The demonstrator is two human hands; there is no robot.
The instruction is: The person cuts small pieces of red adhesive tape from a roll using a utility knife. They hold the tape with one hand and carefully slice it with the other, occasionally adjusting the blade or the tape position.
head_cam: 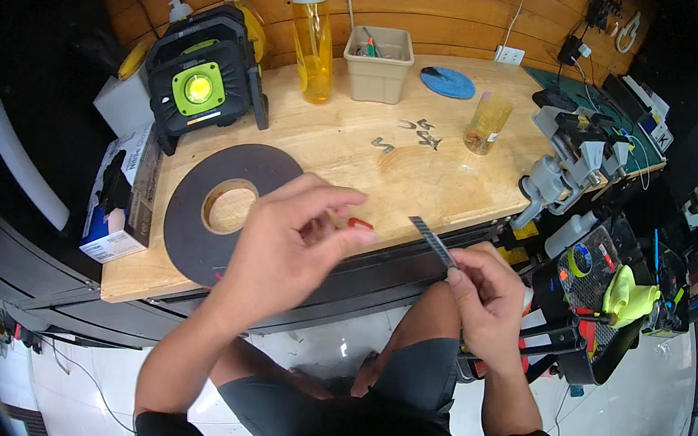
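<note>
My left hand [292, 237] is raised over the front of the wooden bench top, its fingers curled towards the thumb. Between them a small red piece [360, 223] shows, mostly hidden by the hand. My right hand [488, 298] grips a snap-off utility knife, its long segmented blade [431, 240] extended up and left towards my left hand; the fingers hide the handle. Partly behind my left forearm lies a large roll of dark grey tape [190, 219] with a cardboard core. Farther back are several small metallic letter-shaped pieces [428, 139], one of them apart [382, 145].
A work light [200, 81], lit, stands back left, near a glove box [126, 192]. Behind are a pump bottle [314, 40], a beige bin [375, 72] and a blue round pad [447, 82]. A clear jar [487, 124] and a vise [565, 159] are right; a tool cart [594, 336] stands below.
</note>
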